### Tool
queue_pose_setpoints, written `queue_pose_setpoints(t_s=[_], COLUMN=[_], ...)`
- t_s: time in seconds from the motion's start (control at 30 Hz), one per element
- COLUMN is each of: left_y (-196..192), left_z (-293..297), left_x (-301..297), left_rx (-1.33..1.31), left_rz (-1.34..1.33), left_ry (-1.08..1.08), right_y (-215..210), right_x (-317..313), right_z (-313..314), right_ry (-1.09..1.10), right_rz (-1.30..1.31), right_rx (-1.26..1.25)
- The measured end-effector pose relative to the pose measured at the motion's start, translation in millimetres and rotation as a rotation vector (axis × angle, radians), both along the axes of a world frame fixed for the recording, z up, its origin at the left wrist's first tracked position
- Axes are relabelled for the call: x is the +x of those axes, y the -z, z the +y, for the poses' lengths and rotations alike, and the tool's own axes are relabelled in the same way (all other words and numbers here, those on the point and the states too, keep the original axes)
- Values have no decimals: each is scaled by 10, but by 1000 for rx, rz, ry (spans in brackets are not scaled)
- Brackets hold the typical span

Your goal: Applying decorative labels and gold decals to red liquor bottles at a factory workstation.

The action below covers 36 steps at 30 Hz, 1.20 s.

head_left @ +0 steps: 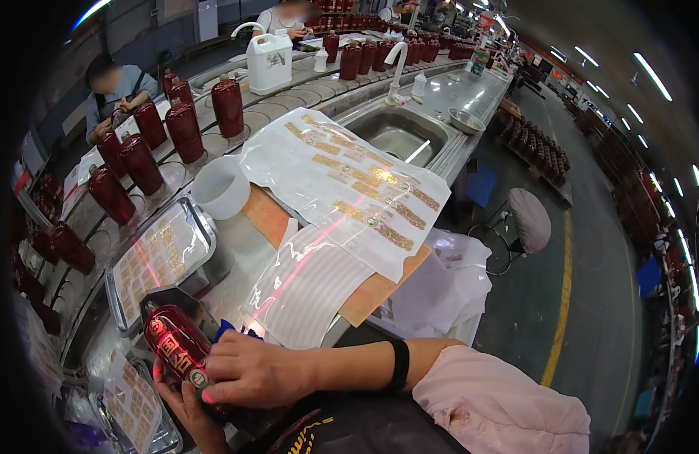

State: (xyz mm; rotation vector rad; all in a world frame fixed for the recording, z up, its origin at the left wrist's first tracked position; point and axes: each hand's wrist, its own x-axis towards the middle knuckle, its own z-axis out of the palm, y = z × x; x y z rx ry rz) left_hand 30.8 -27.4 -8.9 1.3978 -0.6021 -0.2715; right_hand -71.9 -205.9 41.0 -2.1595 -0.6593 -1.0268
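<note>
A dark red glass bottle (179, 344) with gold lettering and a small round green-and-white sticker lies tilted in a dark angled holder (166, 295) at the lower left. My left hand (186, 412) is closed around its lower end from below, fingers partly hidden. From above, my right hand (255, 371) presses curled fingers and thumb on the bottle beside the round sticker. A crumpled blue cloth (227, 328) sticks out behind the right knuckles; whether the fingers hold it is hidden. A red light line crosses the bottle and bench.
Sheets of gold decals (357, 178) lie beyond my hands, and decal trays (205, 250) stand left. A white plastic bowl (221, 187), a sink (402, 136), a white jug (270, 64) and several red bottles (184, 130) on a conveyor stand farther off. Two people work across it.
</note>
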Motion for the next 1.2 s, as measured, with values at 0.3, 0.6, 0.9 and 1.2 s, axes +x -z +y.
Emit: queue_pose_setpoints(t_s=[0.3, 0.6, 0.9, 1.2], left_y=[-264, 116, 38, 243], left_z=[-40, -46, -47, 255], left_x=[10, -38, -96, -124], left_rx=[-6, 151, 112, 250], left_rz=[39, -142, -154, -316], left_ry=[-42, -184, -229, 8], right_y=[206, 375, 87, 35], right_x=[297, 8, -16, -57], right_z=[-118, -118, -95, -112], right_ry=[-20, 212, 118, -36], right_rz=[664, 4, 89, 185], right_rx=[742, -150, -93, -148])
